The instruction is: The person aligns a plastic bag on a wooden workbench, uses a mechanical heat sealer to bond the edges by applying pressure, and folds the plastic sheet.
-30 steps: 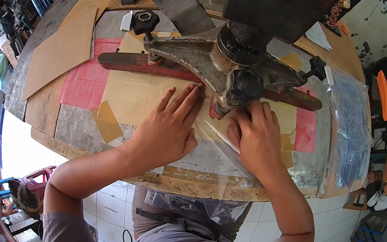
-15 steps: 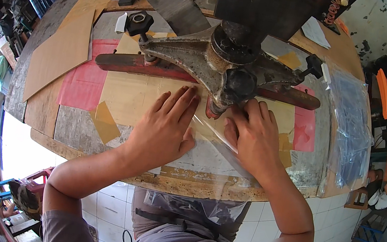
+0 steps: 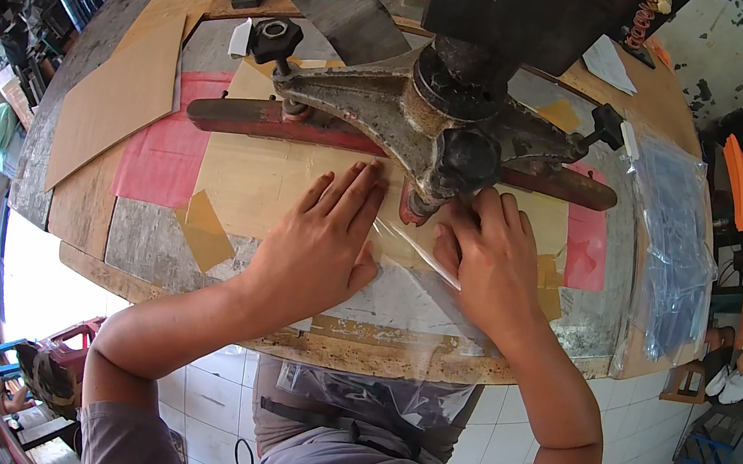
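Note:
My left hand (image 3: 321,236) lies flat, fingers stretched out, on a yellowish board (image 3: 253,186) beneath the press. Its fingertips reach close to the long red bar (image 3: 319,131). A clear plastic sheet (image 3: 417,282) spreads between my hands and droops over the table's front edge. My right hand (image 3: 500,261) has its fingers bent, with the thumb at the sheet's folded edge; its fingertips are partly hidden near the press. Just above both hands stands the worn metal press head (image 3: 463,135), with black knobs and outstretched arms.
Pink sheets (image 3: 174,154) flank the yellowish board, with tan tape pieces (image 3: 204,231) nearby. A brown board (image 3: 116,107) lies at left; clear plastic bags (image 3: 673,239) are stacked at right. A grey metal strip (image 3: 334,1) rests behind. Another person (image 3: 739,378) is at the far right.

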### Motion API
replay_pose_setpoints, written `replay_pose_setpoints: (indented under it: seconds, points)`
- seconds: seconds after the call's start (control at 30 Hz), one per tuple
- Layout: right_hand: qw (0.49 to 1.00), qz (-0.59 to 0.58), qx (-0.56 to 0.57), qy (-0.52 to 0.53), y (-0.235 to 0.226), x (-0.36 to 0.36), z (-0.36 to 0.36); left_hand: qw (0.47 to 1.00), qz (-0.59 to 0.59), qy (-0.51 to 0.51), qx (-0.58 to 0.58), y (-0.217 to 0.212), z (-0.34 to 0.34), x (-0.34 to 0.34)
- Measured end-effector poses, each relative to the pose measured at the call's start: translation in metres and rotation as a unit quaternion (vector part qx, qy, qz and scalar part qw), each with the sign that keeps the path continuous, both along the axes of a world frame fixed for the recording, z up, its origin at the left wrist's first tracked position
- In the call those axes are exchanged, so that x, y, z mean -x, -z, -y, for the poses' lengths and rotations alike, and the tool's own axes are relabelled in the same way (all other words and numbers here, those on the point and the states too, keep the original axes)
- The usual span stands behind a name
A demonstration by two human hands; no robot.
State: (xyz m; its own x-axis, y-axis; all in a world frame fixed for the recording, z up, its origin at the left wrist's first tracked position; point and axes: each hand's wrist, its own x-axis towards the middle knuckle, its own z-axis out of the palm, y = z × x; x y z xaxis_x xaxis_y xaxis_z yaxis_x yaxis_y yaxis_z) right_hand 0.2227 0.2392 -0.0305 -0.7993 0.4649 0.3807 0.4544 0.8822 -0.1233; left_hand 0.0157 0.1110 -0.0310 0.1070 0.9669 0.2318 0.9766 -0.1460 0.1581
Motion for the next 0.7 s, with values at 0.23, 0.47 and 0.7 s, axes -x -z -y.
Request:
replay_pose_setpoints:
  seconds: [0.23, 0.47, 0.7]
  points:
    - [1.000, 0.008, 0.003, 0.005, -0.0013, -0.0002, 0.0005, 1.000, 0.004, 0.000, -0.001, -0.0016, -0.0009, -0.0004]
    - [1.000, 0.009, -0.008, -0.001, -0.0022, -0.0003, 0.0008, 1.000, 0.002, 0.002, -0.007, -0.0014, 0.0004, -0.0004]
    - [1.000, 0.001, 0.002, 0.003, -0.0018, -0.0001, 0.0003, 1.000, 0.006, 0.005, -0.006, -0.0018, -0.0006, 0.0000]
